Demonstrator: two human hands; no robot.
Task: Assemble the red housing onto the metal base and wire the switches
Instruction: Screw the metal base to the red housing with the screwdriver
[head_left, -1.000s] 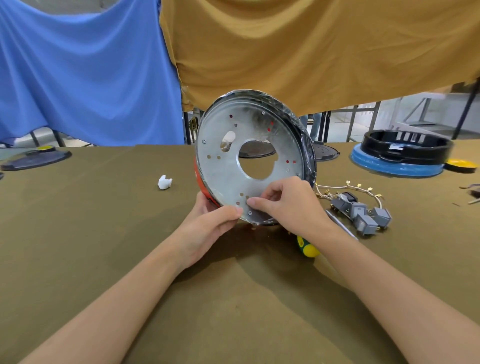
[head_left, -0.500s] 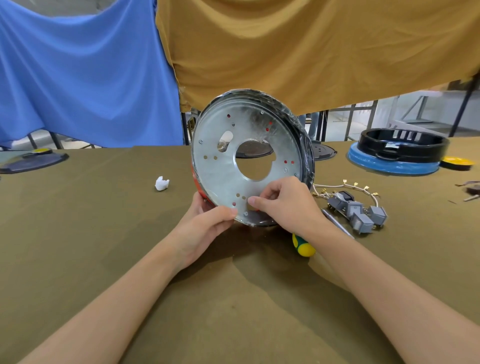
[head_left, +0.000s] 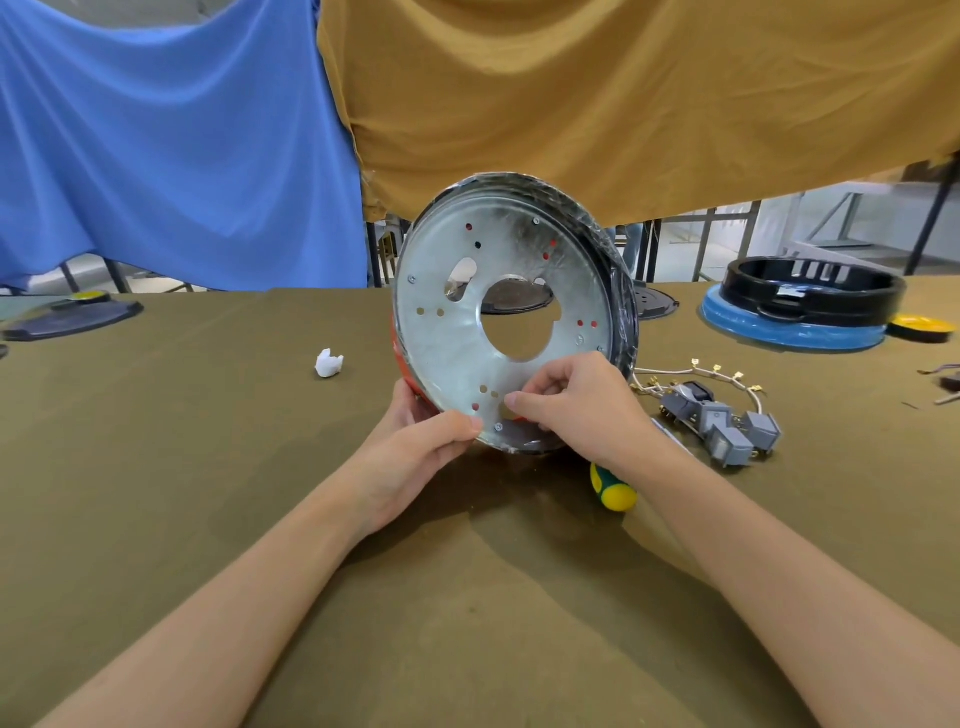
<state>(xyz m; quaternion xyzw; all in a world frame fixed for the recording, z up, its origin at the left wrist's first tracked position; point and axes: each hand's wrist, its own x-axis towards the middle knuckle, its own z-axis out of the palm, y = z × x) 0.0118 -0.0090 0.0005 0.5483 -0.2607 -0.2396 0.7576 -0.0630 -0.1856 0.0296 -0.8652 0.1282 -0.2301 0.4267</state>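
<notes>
The round metal base (head_left: 447, 343) stands on edge on the table, its holed face toward me. The red housing (head_left: 402, 364) shows as a thin strip behind its left rim, and a black plastic-wrapped rim runs round the top and right. My left hand (head_left: 415, 452) grips the lower rim, thumb on the metal face. My right hand (head_left: 576, 410) curls its fingers against the lower face and pinches there; whatever it pinches is hidden. Grey switches (head_left: 722, 426) with white wires (head_left: 696, 371) lie to the right.
A yellow and green screwdriver handle (head_left: 613, 488) lies under my right wrist. A small white scrap (head_left: 328, 362) sits left of the base. A black ring on a blue disc (head_left: 800, 306) stands far right, a dark lid (head_left: 72, 314) far left. Cloths hang behind.
The base and both hands have stayed nearly in place; my right fingers have shifted slightly on the lower face of the metal base.
</notes>
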